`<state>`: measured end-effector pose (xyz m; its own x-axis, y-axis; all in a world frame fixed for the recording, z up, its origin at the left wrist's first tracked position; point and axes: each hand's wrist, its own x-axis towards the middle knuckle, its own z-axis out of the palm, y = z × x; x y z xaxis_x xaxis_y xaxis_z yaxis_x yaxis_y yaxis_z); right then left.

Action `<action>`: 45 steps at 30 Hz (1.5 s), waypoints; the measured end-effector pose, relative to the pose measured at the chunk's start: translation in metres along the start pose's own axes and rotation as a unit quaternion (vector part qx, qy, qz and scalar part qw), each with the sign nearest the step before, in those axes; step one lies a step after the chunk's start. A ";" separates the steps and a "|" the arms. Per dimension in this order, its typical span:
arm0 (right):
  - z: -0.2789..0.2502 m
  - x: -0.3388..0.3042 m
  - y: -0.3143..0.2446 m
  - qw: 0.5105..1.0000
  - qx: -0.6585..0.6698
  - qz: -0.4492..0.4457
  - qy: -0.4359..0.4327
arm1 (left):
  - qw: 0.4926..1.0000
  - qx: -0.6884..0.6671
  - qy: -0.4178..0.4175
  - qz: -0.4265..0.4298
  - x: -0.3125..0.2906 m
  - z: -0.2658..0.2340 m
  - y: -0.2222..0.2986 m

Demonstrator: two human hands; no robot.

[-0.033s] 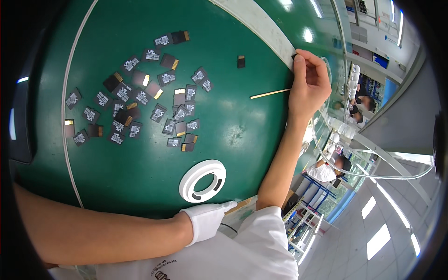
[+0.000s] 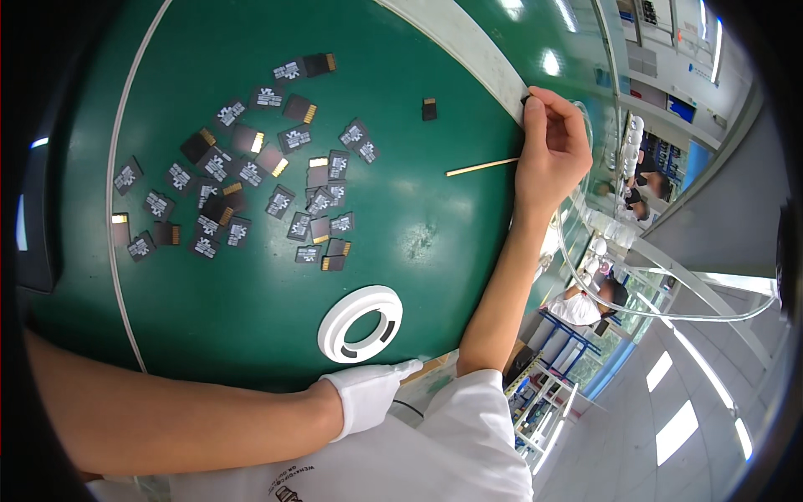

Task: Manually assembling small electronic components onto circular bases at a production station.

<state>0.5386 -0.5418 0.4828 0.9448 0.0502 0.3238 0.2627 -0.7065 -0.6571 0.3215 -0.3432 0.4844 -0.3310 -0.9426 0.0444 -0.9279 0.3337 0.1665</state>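
My right hand [image 2: 552, 159], bare, is closed at the far right edge of the green tabletop [image 2: 418, 192]. Its thumb and index finger pinch a small black thing [image 2: 526, 99], mostly hidden by the fingertips. Beneath that hand a thin wooden stick [image 2: 483, 167] points left, its right end at the wrist. A single memory card [image 2: 429, 110] lies to the left of the fingers. My left hand [image 2: 368, 397], in a white glove, rests along the near edge with its visible fingers stretched out, apparently holding nothing. Just beyond it sits a white ring [image 2: 333, 329] with dark patches.
Many small black memory cards [image 2: 216, 163] lie scattered at left and middle, some overlapping, some with gold contacts up. A pale cord [image 2: 112, 201] crosses the left side. Clear tubing [image 2: 669, 313] curves at right. Other people [image 2: 577, 306] sit farther off beside shelving.
The whole view has shifted very slightly to the left. Both hands, the cards, the stick and the ring keep their places relative to one another.
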 end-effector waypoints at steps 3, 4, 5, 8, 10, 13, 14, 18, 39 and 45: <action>-0.001 0.000 0.002 1.000 0.000 -0.012 0.001 | 1.000 0.003 -0.004 -0.008 -0.002 0.000 0.002; 0.000 -0.001 0.002 1.000 0.005 -0.012 -0.002 | 1.000 0.002 -0.001 -0.017 -0.004 0.001 0.003; 0.001 -0.001 -0.001 1.000 0.005 -0.012 -0.001 | 1.000 0.002 -0.001 -0.016 -0.005 0.001 0.004; 0.001 -0.002 -0.004 1.000 -0.022 -0.006 0.000 | 1.000 0.011 -0.004 -0.017 -0.005 0.000 0.006; 0.000 -0.002 -0.003 1.000 -0.011 -0.012 -0.009 | 0.999 -0.017 -0.010 -0.028 -0.005 -0.001 0.006; 0.002 -0.001 -0.006 1.000 -0.012 -0.002 -0.001 | 1.000 -0.002 -0.026 -0.010 -0.007 -0.006 0.001; 0.003 -0.001 -0.006 1.000 -0.011 -0.002 0.000 | 1.000 -0.002 -0.026 -0.010 -0.007 -0.005 0.002; 0.001 0.000 -0.003 1.000 -0.009 -0.010 -0.007 | 0.999 -0.002 -0.014 -0.029 -0.006 -0.003 0.005; 0.001 0.001 -0.002 1.000 -0.007 -0.009 -0.015 | 1.000 -0.001 -0.007 -0.018 0.001 0.003 0.006; 0.000 0.001 0.000 1.000 -0.003 -0.022 -0.019 | 1.000 -0.008 0.019 0.005 0.001 0.006 0.005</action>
<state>0.5395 -0.5422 0.4828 0.9392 0.1072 0.3262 0.3025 -0.7077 -0.6385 0.3156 -0.3420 0.4792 -0.3329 -0.9392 0.0838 -0.9218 0.3429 0.1810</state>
